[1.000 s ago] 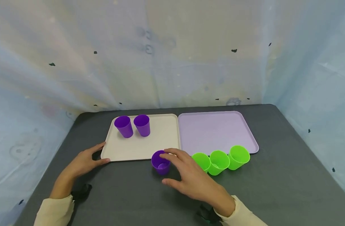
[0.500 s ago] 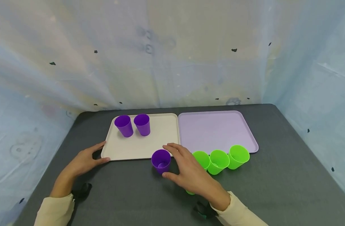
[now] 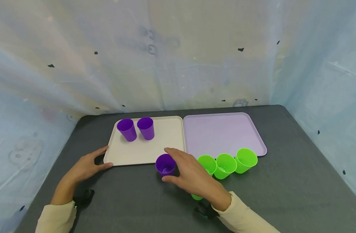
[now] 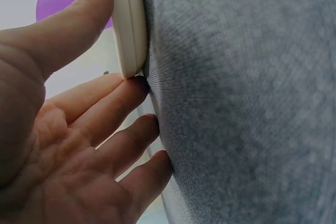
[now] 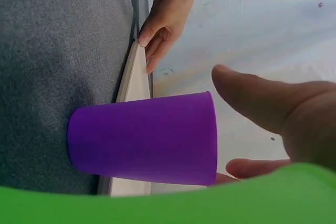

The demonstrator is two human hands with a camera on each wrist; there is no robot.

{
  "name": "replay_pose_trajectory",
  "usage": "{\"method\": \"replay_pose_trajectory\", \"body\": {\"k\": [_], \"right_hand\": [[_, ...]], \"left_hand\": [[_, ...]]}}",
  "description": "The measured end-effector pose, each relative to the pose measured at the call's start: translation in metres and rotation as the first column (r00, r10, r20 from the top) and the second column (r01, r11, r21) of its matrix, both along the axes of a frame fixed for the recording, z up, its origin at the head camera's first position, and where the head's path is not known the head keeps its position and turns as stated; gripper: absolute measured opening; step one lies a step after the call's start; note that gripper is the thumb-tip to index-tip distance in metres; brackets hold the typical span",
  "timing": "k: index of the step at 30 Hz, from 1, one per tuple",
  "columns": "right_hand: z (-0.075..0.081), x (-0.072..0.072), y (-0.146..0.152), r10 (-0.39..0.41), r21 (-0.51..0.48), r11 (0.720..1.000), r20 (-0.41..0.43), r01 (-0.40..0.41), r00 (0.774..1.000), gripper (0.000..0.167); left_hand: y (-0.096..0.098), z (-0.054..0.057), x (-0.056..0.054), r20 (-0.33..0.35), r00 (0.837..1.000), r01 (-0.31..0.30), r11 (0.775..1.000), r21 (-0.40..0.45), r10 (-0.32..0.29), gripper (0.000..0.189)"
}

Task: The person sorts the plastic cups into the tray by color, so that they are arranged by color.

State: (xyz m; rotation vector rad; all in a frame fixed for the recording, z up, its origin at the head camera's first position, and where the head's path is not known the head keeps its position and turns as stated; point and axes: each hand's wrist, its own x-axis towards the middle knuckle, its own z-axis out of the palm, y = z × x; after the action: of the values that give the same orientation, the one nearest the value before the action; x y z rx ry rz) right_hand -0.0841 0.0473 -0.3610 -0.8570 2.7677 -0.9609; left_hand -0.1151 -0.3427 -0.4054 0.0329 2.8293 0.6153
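Observation:
A purple cup (image 3: 165, 164) stands upright on the dark tabletop at the near edge of the cream tray (image 3: 134, 157). My right hand (image 3: 192, 173) reaches about its rim from the right, thumb and fingers spread. In the right wrist view, the thumb (image 5: 257, 95) is apart from that cup (image 5: 147, 137); fingers show behind its rim, and whether they touch it I cannot tell. My left hand (image 3: 86, 166) rests its outstretched thumb and fingers against the tray's near left corner, seen close up in the left wrist view. Two more purple cups (image 3: 127, 130) stand upright on the tray.
Right of the cream tray lies a lilac tray (image 3: 221, 134). Along its near edge stand three green cups (image 3: 225, 166). Another green thing (image 3: 197, 197) shows under my right wrist, mostly hidden. Pale curtains (image 3: 195, 64) hang behind and at both sides.
My right hand has shifted left and closer round the purple cup, baring a bit of green below its wrist. The left hand stays at the tray corner.

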Motion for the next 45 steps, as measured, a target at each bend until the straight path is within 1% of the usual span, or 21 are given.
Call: {"method": "replay_pose_trajectory", "body": {"k": [5, 11, 16, 24, 30, 37, 45], "right_hand": [[-0.001, -0.004, -0.004, 0.0, 0.038, 0.999, 0.019, -0.001, 1.0, 0.085], [-0.003, -0.009, -0.006, 0.001, 0.057, 0.998, 0.053, -0.004, 0.999, 0.082], [-0.003, -0.011, -0.007, 0.006, 0.07, 0.998, 0.036, -0.009, 0.999, 0.079], [-0.004, -0.012, -0.006, 0.012, 0.069, 0.998, 0.002, -0.012, 1.0, 0.074], [-0.005, -0.012, -0.006, 0.013, 0.067, 0.998, 0.018, -0.014, 1.0, 0.074], [-0.005, -0.011, -0.006, 0.008, 0.08, 0.997, 0.022, -0.009, 1.0, 0.074], [-0.006, -0.011, -0.006, 0.007, 0.092, 0.996, 0.029, -0.009, 1.0, 0.075]], "left_hand": [[0.0, 0.0, 0.0, 0.0, 1.0, -0.007, 1.0, -0.011, 0.007, 0.099], [-0.001, 0.001, 0.001, -0.013, 1.0, 0.009, 1.0, -0.002, -0.009, 0.096], [0.0, 0.002, 0.002, -0.019, 1.0, 0.011, 1.0, 0.008, -0.011, 0.095], [0.001, 0.002, 0.0, -0.018, 1.0, 0.01, 1.0, 0.001, -0.01, 0.096], [0.001, 0.003, 0.001, -0.018, 1.0, 0.013, 1.0, 0.005, -0.013, 0.094], [0.001, 0.001, 0.001, 0.002, 1.0, -0.006, 1.0, 0.008, 0.006, 0.096], [0.001, 0.0, 0.002, 0.001, 1.0, -0.011, 1.0, 0.014, 0.011, 0.097]]}}
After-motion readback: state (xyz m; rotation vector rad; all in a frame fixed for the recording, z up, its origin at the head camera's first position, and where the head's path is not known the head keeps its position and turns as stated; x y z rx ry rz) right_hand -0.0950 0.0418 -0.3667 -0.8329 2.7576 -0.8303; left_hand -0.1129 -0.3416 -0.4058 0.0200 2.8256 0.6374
